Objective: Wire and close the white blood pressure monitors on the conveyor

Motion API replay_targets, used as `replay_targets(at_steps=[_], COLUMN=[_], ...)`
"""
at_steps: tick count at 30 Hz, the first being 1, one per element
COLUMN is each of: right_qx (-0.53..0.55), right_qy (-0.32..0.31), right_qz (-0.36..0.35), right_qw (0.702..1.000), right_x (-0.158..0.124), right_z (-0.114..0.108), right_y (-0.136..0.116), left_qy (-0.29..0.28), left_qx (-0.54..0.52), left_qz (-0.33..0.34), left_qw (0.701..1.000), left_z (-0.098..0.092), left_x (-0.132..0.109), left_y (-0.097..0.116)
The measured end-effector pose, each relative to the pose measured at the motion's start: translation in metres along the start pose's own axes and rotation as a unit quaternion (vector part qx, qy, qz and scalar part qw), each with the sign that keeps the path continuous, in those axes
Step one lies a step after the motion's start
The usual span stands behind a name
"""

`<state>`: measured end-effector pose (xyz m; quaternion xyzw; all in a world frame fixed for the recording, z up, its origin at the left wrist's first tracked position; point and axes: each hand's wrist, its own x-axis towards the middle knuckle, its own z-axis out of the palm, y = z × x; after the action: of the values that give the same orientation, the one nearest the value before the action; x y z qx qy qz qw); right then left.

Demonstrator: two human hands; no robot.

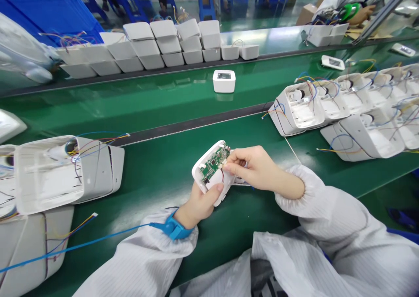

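Observation:
My left hand (203,201) holds a small white plastic housing (197,165) tilted above the green bench, its thumb pressed on the lower edge. Inside the housing sits a green circuit board (211,166) with small components, and a short dark red wire runs beside it. The thumb and forefinger of my right hand (250,166) pinch at the board's right edge; what lies between the fingertips is too small to make out. Behind that hand, another white part (240,180) is partly hidden. A blue wrist strap (175,227) with a cord circles my left wrist.
Open white casings with loose wires stand at left (98,170) and in rows at right (294,109). A finished-looking white unit with a display (224,82) sits on the green conveyor. White shells (144,48) are stacked beyond it. A co-worker's hand (360,15) shows far right.

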<state>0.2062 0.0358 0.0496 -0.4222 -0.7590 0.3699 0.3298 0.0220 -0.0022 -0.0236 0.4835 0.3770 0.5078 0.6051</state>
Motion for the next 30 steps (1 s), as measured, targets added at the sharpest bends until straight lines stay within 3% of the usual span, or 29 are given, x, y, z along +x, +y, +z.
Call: replay_targets(at_steps=[7,12,16,19,23,26,28,30], right_qx=[-0.151,-0.154,-0.179,-0.159,-0.068,-0.019,-0.018,-0.066], right_qy=[0.156,0.112,0.140,0.148,0.104,0.105,0.135,0.146], right_qz=[-0.171,-0.300,-0.304,-0.284,-0.182,-0.128,-0.162,-0.241], right_qw=[0.961,0.935,0.925,0.934,0.975,0.986,0.977,0.957], right_x=[0.004,0.013,0.012,0.011,0.011,0.011,0.011,0.011], right_z=[0.000,-0.006,-0.004,-0.002,-0.006,-0.012,-0.015,-0.014], right_y=[0.012,0.023,0.022,0.021,0.020,0.018,0.017,0.018], left_qy=[-0.030,-0.062,-0.072,-0.072,-0.085,-0.051,0.002,0.047], left_qx=[-0.004,-0.042,-0.047,-0.048,-0.059,-0.059,-0.025,0.052], left_qz=[0.003,-0.014,0.000,0.003,0.008,0.073,0.124,0.143], left_qw=[1.000,0.997,0.996,0.996,0.995,0.994,0.992,0.987], left_z=[-0.004,-0.005,-0.003,-0.003,-0.004,-0.008,-0.014,-0.020], left_x=[0.000,0.000,0.001,0.002,0.010,0.023,0.033,0.040], left_y=[0.002,0.001,0.004,0.006,0.008,0.007,0.006,0.006])
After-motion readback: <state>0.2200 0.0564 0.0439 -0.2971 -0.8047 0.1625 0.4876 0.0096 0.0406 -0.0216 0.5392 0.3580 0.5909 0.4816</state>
